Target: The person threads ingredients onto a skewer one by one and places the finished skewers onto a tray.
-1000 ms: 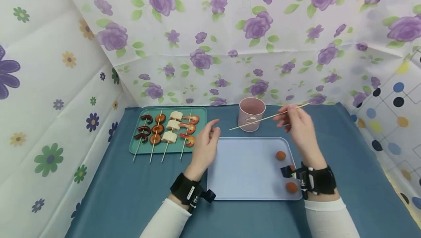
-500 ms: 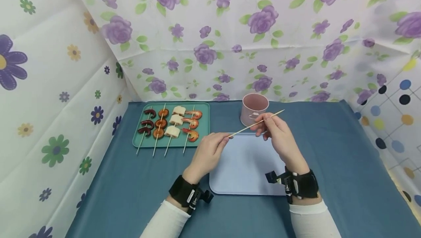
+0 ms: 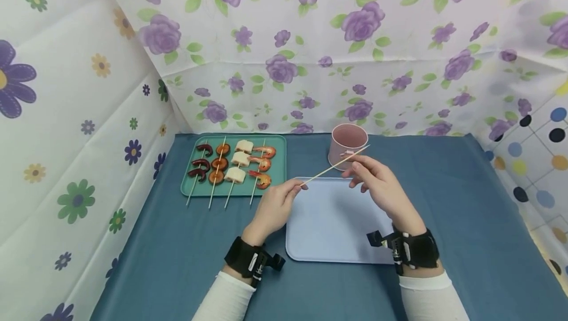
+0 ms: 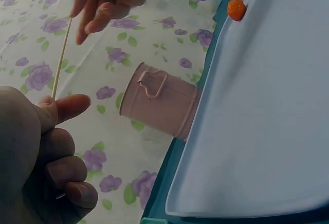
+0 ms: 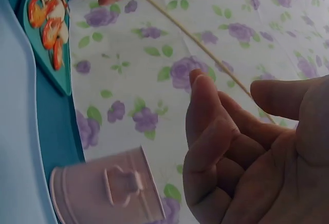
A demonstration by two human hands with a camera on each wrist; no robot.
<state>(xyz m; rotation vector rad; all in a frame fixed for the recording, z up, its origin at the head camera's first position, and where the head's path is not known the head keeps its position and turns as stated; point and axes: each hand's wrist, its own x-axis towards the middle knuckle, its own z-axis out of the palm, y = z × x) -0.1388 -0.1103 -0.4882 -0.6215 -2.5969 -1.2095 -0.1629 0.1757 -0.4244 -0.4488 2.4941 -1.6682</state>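
Observation:
A thin bamboo skewer (image 3: 324, 172) slants above the far edge of a light blue tray (image 3: 328, 254), bare of food. My left hand (image 3: 275, 205) pinches its lower left end between thumb and fingers; the left wrist view shows the other fingers curled. Toward the upper right end, my right hand (image 3: 382, 183) has the skewer between thumb and index finger, its tip sticking out beyond them. Orange-brown balls (image 4: 236, 10) lie along the tray's side in the left wrist view; my right hand and wrist hide them in the head view.
Behind the blue tray stands a pink cup (image 3: 336, 156), close to my right fingertips. A green tray (image 3: 280, 163) at the back left bears several skewers of food, among them shrimp (image 3: 263, 179) and white pieces (image 3: 235, 175). Floral cloth (image 3: 284, 94) walls the table's back.
My right hand has brought the skewer left and down from beside the cup, tilting it. My left hand has taken hold of its left end. In the last half second, little has moved.

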